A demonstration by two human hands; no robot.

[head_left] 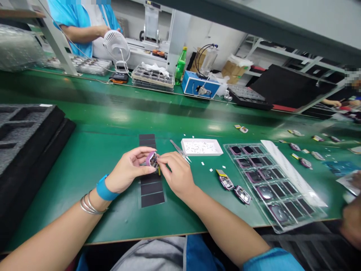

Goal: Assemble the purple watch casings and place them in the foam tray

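My left hand grips a small purple device housing, its open side with circuitry facing right. The fingertips of my right hand are pinched together at that open side; what they hold, if anything, is hidden. A bit of yellow shows just below the housing. Under my hands lies a strip of black rectangular pads. Tweezers rest beyond my right hand, beside a shallow white box of tiny pieces. Right of my hand lie two open device housings, one with a yellow-edged flap and another.
A clear plastic tray of dark screens stands to the right, along a white sheet. Black foam trays are stacked at left. Across the bench are a white fan, green bottle, blue machine and a co-worker.
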